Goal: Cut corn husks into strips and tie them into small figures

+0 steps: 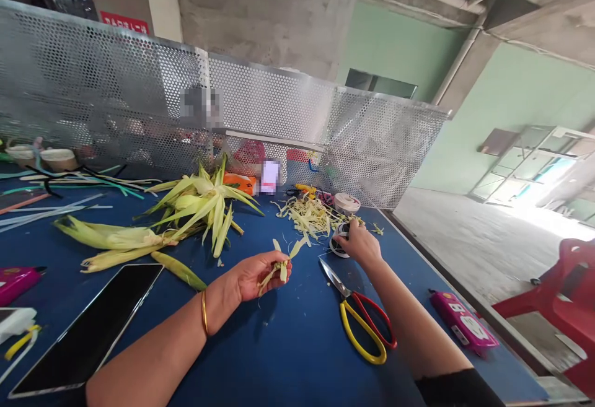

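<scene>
One broad blue surface (288,357) carries everything. On it, a splayed bunch of pale green corn husks (204,196) sits ahead-left. Metal scissors with red and yellow handles (346,294) lie between the forearms, blades pointing away and slightly left. Right hand (363,245): grip bent over a round white-rimmed spool with a dark middle (338,249); firm hold or light contact, can't tell. Left hand (260,275): grip narrow, thumb and fingers pinching a small piece of pale husk strips (283,271), above the surface.

Key relation, as judged: spool is right of and slightly beyond the piece; right hand is on it, left well apart. Piece's long axis runs diagonally, near-left to far-right, upper free ends fanned out away from the person.
</scene>
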A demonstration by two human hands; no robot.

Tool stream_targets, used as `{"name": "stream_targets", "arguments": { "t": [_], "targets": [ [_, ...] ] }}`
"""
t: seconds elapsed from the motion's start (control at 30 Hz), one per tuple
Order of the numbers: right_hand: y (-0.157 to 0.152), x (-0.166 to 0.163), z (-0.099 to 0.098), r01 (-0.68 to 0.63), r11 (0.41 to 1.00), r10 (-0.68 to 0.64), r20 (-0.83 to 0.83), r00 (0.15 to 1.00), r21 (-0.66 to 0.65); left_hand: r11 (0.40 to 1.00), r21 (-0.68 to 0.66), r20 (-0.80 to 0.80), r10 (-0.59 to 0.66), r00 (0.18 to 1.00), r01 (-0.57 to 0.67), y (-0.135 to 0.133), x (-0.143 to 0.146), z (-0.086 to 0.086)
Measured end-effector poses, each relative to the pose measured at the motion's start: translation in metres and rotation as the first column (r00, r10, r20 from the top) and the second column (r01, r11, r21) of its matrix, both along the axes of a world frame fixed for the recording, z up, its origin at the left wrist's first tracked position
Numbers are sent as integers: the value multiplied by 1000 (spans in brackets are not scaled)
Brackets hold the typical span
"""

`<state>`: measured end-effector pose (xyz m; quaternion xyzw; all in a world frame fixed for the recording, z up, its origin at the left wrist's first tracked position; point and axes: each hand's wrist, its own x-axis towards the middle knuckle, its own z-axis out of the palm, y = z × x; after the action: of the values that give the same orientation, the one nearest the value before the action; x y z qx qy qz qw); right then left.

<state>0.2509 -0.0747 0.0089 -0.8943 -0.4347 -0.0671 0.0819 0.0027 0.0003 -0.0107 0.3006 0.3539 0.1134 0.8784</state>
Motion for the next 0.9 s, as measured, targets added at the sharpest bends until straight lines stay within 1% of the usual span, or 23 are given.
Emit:
{"name": "stream_targets", "arguments": {
  "t": [0.1, 0.17, 0.2, 0.27, 0.33, 0.37, 0.43, 0.47, 0.5, 0.53, 0.57, 0.6, 0.63, 0.67, 0.7, 0.73, 0.8, 0.87, 0.9],
  "targets": [
    [-7, 6, -7, 51, 998, -51, 4, 999, 24, 999, -39, -13, 26, 1000, -26, 3, -1, 3],
    [-17, 17, -6, 112, 993, -113, 3, 994, 41, 997, -82, 21, 11, 1000, -9, 6, -2, 2],
    [-22, 24, -6, 160, 984, -161, 15, 987, 73, 995, -103, 39, 2, 999, 2, 7, -2, 1],
    [-32, 39, -5, 228, 972, -228, -19, 974, 57, 990, -139, 67, -8, 998, 17, 9, -2, -1],
    [-38, 47, -5, 251, 968, -249, -54, 967, 23, 988, -155, 81, -14, 997, 27, 10, -3, -1],
    [-40, 47, -4, 245, 969, -244, -39, 969, 31, 987, -157, 81, -14, 997, 27, 9, -3, -1],
    [-41, 38, -2, 181, 974, -187, 37, 982, 137, 987, -157, 73, -16, 997, 27, 7, -4, 2],
    [-40, 28, 0, 109, 968, -129, 77, 989, 224, 987, -157, 71, -16, 997, 27, 6, -4, 3],
    [-38, 16, 2, 8, 950, -27, 53, 998, 314, 987, -160, 69, -15, 997, 26, 5, -5, 5],
    [-34, 1, 3, -110, 921, 138, -50, 989, 373, 986, -167, 70, -15, 997, 27, 4, -5, 7],
    [-31, -15, 3, -212, 889, 318, -213, 924, 406, 984, -176, 72, -16, 997, 28, 3, -6, 9],
    [-26, -32, 2, -296, 858, 466, -396, 791, 419, 982, -186, 75, -13, 997, 27, 3, -7, 10],
    [-22, -48, -1, -385, 816, 575, -532, 622, 431, 982, -190, 73, -8, 997, 21, 3, -7, 12],
    [-18, -62, -4, -452, 772, 632, -609, 479, 447, 982, -189, 66, -5, 998, 17, 3, -8, 13],
    [-14, -74, -9, -478, 747, 651, -652, 388, 462, 983, -181, 59, 0, 998, 11, 3, -8, 13],
    [-10, -83, -14, -472, 739, 661, -655, 366, 482, 986, -169, 51, 3, 999, 6, 3, -8, 14],
    [-7, -93, -24, -417, 745, 665, -634, 395, 521, 990, -141, 32, 8, 999, -3, 3, -7, 14],
    [-6, -93, -31, -365, 754, 656, -625, 423, 545, 995, -96, 1, 18, 1000, -18, 1, -6, 14],
    [-7, -90, -32, -339, 757, 654, -637, 408, 559, 997, -66, -20, 25, 999, -26, 0, -5, 14]
  ]
}}
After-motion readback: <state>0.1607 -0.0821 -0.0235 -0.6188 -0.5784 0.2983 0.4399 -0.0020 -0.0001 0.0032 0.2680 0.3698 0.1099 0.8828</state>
